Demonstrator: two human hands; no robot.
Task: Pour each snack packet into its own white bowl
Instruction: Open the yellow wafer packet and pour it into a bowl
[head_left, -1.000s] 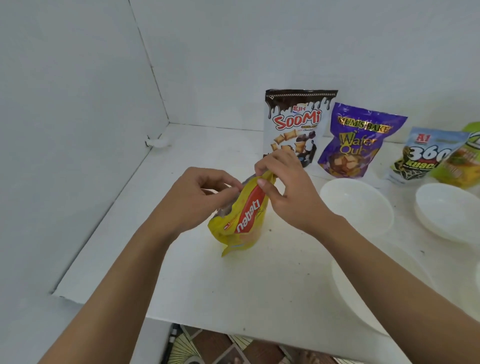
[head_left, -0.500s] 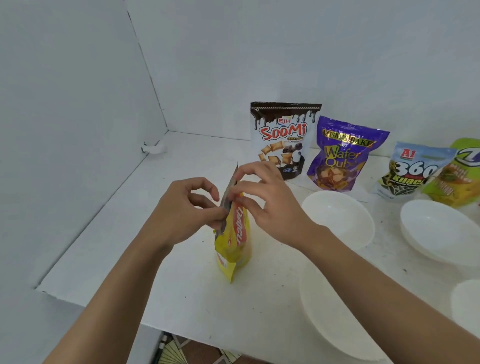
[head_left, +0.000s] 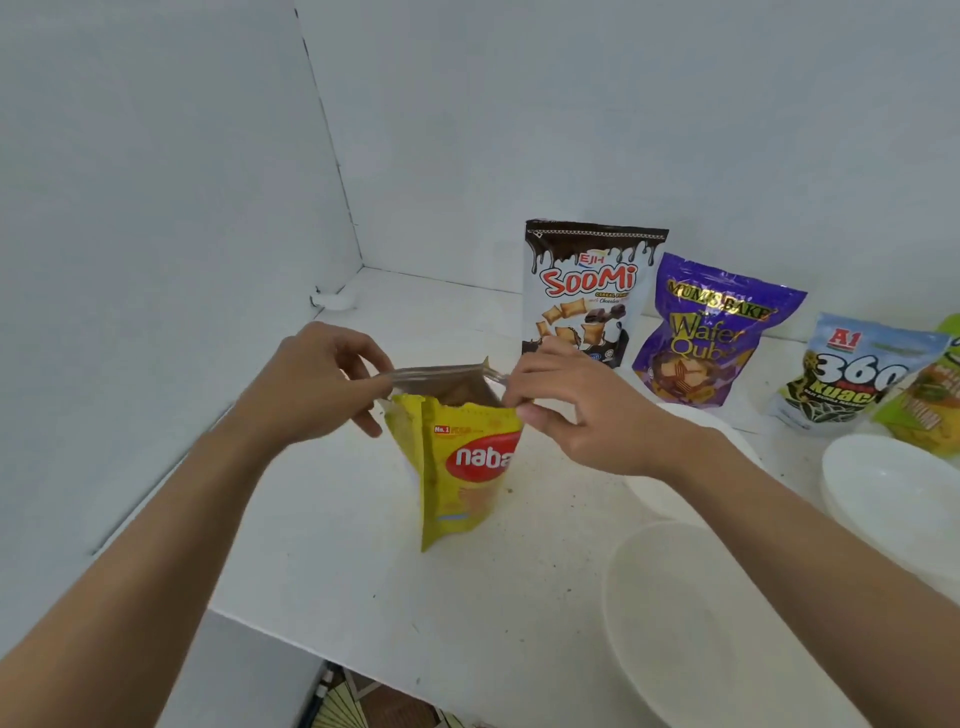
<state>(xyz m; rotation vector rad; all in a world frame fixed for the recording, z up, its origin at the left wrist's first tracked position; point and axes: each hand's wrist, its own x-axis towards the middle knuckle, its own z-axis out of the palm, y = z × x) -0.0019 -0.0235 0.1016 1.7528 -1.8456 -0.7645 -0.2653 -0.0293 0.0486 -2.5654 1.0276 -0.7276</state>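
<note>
My left hand (head_left: 311, 395) pinches one corner of the yellow packet (head_left: 457, 478) and my right hand (head_left: 582, 415) the other, fingers (head_left: 524, 374) curled on the foil rim, so its torn mouth gapes between them. The packet is upright at the table (head_left: 363, 597); I cannot tell if it rests there. A bowl (head_left: 675, 623) lies near on its right, below my right forearm. At the back stand the Soomi packet (head_left: 587, 291) and purple packet (head_left: 711, 332).
</note>
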